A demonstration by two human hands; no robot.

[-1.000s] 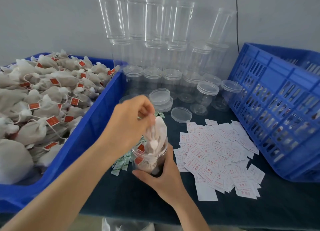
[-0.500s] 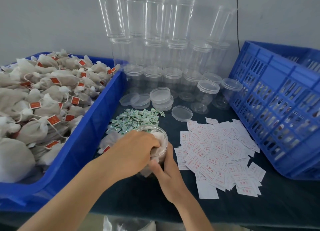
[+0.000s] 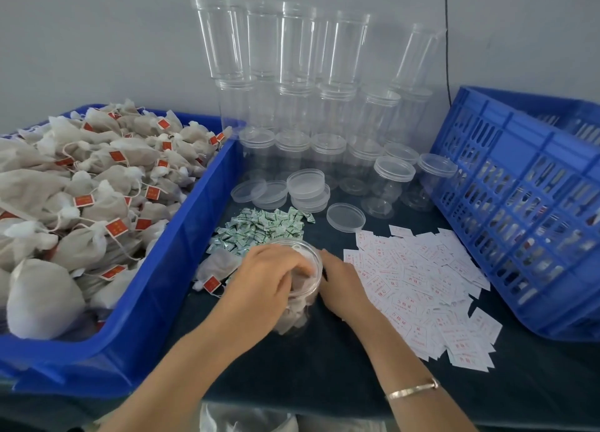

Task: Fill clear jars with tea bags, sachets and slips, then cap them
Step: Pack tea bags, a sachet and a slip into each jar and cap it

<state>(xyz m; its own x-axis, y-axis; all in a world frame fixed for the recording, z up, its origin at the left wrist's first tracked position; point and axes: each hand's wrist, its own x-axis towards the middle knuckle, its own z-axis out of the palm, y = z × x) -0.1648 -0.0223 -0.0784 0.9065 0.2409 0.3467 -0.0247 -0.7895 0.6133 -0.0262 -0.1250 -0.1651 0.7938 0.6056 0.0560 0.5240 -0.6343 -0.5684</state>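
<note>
A clear jar (image 3: pixel 308 289) stands on the dark table at centre, packed with cloth tea bags. My right hand (image 3: pixel 344 284) grips its right side. My left hand (image 3: pixel 269 276) covers the mouth, fingers pressed down into the jar on the tea bags. One loose tea bag (image 3: pixel 217 266) with a red tag lies just left of the jar. Green sachets (image 3: pixel 259 228) are heaped behind it. White slips (image 3: pixel 418 282) with red print spread to the right. Loose clear lids (image 3: pixel 345 217) lie beyond the sachets.
A blue tub (image 3: pixel 181 237) heaped with tea bags fills the left. Stacks of empty clear jars (image 3: pixel 292 107) stand against the back wall. A blue slotted crate (image 3: pixel 519 188) stands tilted at the right. A plastic bag shows below the table's front edge.
My left hand has pushed the tea bag it held above the jar down inside, and now presses into the mouth. The right hand has stayed on the jar.
</note>
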